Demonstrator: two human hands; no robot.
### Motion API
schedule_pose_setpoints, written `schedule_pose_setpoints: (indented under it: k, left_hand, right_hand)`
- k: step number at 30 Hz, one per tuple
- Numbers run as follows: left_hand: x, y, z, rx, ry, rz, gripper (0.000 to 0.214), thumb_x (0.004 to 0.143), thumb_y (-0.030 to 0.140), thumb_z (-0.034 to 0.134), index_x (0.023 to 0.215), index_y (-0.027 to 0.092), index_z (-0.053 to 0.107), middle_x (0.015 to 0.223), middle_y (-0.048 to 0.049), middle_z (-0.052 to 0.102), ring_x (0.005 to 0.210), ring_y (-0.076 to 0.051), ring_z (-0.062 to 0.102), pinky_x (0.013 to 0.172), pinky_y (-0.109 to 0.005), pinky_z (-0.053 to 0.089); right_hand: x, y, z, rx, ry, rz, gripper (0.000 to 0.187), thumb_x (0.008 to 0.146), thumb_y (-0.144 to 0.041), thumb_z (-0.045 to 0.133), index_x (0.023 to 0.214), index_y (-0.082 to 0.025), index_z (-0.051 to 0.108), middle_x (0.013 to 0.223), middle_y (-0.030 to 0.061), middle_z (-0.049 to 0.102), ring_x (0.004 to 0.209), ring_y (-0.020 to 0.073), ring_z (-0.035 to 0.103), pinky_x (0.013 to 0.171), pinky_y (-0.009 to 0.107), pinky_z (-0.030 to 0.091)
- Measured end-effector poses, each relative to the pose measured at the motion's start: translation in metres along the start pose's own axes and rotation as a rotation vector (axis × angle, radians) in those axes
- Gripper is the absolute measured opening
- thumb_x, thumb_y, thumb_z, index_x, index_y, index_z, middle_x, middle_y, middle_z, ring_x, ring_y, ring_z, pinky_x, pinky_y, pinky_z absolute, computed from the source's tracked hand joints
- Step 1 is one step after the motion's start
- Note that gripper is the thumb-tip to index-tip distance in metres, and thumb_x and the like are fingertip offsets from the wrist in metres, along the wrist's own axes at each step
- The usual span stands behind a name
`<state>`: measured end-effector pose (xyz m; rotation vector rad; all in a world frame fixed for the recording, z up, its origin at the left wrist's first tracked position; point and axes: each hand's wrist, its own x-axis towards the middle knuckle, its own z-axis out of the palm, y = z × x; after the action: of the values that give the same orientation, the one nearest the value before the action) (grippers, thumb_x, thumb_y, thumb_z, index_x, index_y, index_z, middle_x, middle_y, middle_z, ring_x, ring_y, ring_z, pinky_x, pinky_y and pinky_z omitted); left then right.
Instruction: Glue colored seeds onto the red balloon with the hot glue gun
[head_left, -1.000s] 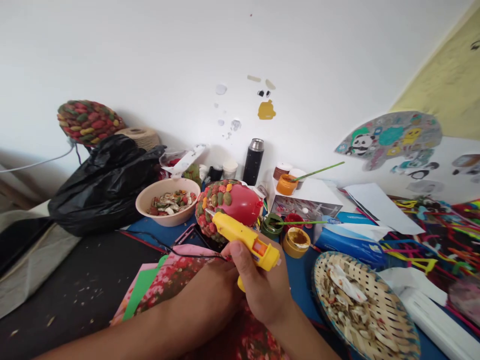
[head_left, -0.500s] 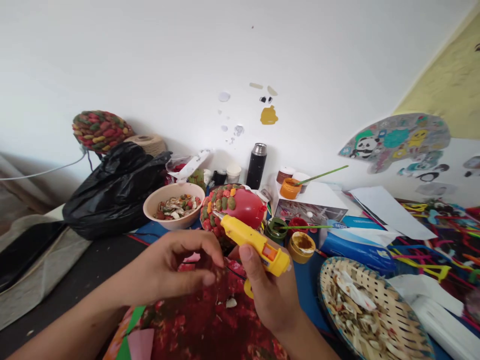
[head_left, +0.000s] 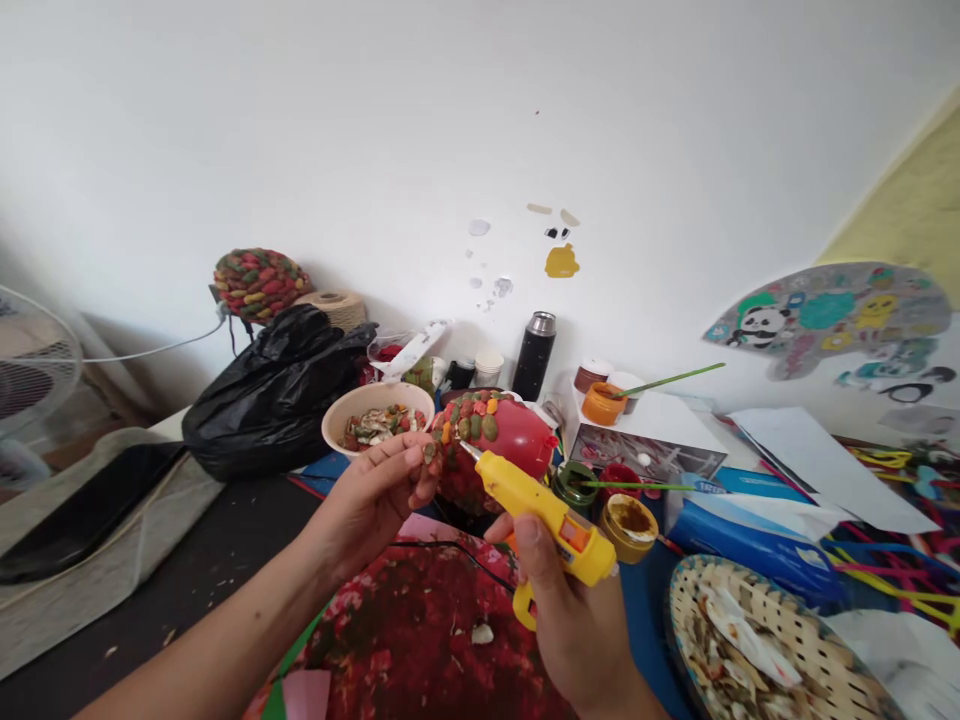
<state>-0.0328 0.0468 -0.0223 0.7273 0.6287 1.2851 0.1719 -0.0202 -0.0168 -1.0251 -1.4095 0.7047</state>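
My right hand (head_left: 581,625) grips a yellow hot glue gun (head_left: 536,505), its metal nozzle pointing up and left. Between the thumb and fingers of my left hand (head_left: 375,495) is a small brownish-green shell piece (head_left: 430,454), a little left of the nozzle tip. Just behind both hands lies a red balloon (head_left: 521,438). Red, orange and green pieces cover its left and upper part, while its right end is bare. A beige bowl (head_left: 335,436) of painted pieces stands behind my left hand. On the red-stained work surface (head_left: 420,640) lies one pale chip (head_left: 482,633).
Open paint jars (head_left: 630,525) and a green-handled brush stand to the right. A woven basket (head_left: 862,660) of shell scraps is at the front right. Behind stand a black flask (head_left: 534,360) and a black plastic bag (head_left: 255,400). The glue gun's cord (head_left: 472,552) crosses the surface.
My left hand has risen toward the nozzle and now pinches a shell piece that shows between its fingertips. The glue gun stays in my right hand. The camera view has shifted.
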Motion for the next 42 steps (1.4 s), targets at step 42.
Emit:
schedule_pose_setpoints:
  k: [42]
  left_hand:
    - [-0.040, -0.005, 0.011, 0.484, -0.473, 0.216, 0.006, 0.103, 0.027, 0.078, 0.105, 0.021, 0.079, 0.134, -0.0159, 0.080, 0.139, -0.035, 0.071, 0.117, -0.050, 0.055]
  right_hand:
    - [0.000, 0.014, 0.003, 0.189, 0.095, 0.364, 0.088, 0.091, -0.098, 0.056, 0.093, -0.015, 0.087, 0.065, 0.0085, 0.073, 0.057, 0.0231, 0.068, 0.045, 0.028, 0.050]
